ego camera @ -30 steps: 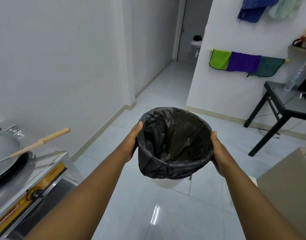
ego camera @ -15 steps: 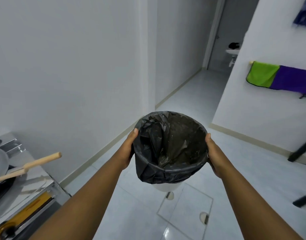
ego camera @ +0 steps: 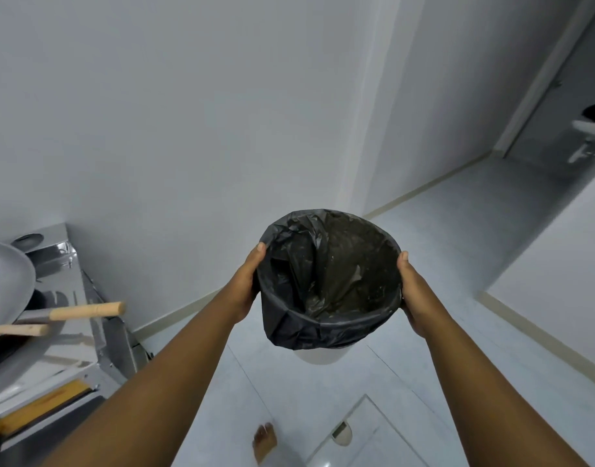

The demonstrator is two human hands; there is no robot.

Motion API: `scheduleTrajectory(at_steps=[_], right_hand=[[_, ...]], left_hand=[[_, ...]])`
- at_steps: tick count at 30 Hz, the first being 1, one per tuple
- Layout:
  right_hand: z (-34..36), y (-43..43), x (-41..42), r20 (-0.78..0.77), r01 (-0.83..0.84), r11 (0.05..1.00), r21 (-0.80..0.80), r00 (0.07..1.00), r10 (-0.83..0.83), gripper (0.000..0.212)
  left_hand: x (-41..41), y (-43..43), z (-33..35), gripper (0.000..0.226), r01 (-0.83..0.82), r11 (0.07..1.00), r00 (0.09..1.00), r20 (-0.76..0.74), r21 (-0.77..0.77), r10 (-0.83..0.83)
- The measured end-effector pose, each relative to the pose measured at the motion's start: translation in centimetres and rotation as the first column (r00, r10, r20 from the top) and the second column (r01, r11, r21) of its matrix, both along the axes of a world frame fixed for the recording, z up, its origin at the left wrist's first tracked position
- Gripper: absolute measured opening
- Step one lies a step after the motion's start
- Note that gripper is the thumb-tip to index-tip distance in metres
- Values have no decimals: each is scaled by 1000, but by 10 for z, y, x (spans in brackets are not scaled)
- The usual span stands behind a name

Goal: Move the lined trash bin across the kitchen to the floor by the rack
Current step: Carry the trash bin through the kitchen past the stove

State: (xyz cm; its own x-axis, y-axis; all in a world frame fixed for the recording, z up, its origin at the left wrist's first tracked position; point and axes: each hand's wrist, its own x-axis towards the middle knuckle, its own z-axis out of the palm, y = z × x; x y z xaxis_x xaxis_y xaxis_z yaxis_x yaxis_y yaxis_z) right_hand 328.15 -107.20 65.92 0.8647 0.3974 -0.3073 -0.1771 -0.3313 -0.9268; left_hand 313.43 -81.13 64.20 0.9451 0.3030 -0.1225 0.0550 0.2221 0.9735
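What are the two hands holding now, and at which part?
The lined trash bin, gripped at its rim: left hand and right hand on opposite sides.

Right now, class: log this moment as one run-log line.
phase: carrying | trash bin: airborne, lined | left hand, right hand: gripping sides | rack: unseen

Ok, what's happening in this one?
A person is carrying a small trash bin lined with a black bag, holding it in the air with both hands. The left hand and right hand grip opposite sides at the rim, over a pale tiled floor. A steel stove with a wok sits at the left, and a bare foot shows below. No rack is in view, and the bin is not yet set down.
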Motion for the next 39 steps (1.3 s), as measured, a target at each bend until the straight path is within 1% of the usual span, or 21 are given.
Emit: scheduleTrajectory(at_steps=[3, 6, 10, 15, 18, 22, 26, 28, 32, 35, 36, 39], right_hand=[[-2, 43, 42, 16, -46, 999, 18, 999, 46, 77], [-5, 85, 81, 1, -92, 996, 11, 996, 92, 77], [-14, 138, 127, -12, -138, 990, 9, 990, 138, 81], [-28, 200, 163, -50, -212, 977, 7, 976, 212, 83], [-36, 235, 178, -63, -280, 960, 8, 958, 280, 85], [-44, 283, 189, -82, -416, 909, 40, 905, 418, 85], [-52, 325, 199, -127, -546, 834, 71, 825, 551, 85], [-58, 341, 202, -153, -590, 804, 73, 790, 594, 86], [-81, 360, 208, -191, -663, 746, 66, 725, 662, 93], [-104, 363, 210, -210, -690, 716, 104, 688, 694, 93], [-112, 363, 210, -221, -693, 713, 106, 683, 696, 93], [-141, 362, 209, -259, -678, 730, 86, 692, 673, 89]], left_hand=[[36, 40, -6, 74, -51, 998, 999, -8, -46, 51], [68, 77, -8, 73, -99, 991, 995, -18, -92, 97], [103, 123, -12, 76, -145, 984, 989, -31, -105, 142], [117, 163, -16, 66, -274, 954, 962, -50, -123, 270], [113, 180, -23, 66, -352, 928, 936, -50, -124, 349], [94, 192, -28, 73, -476, 874, 879, -74, -97, 470], [75, 192, -31, 67, -610, 788, 792, -93, -79, 604], [69, 187, -32, 65, -660, 748, 750, -110, -64, 652], [67, 179, -39, 72, -731, 681, 677, -172, -44, 716], [71, 178, -56, 77, -767, 637, 636, -225, -78, 738], [73, 179, -65, 75, -778, 622, 621, -247, -84, 744], [77, 181, -93, 58, -801, 590, 589, -314, -105, 744]])
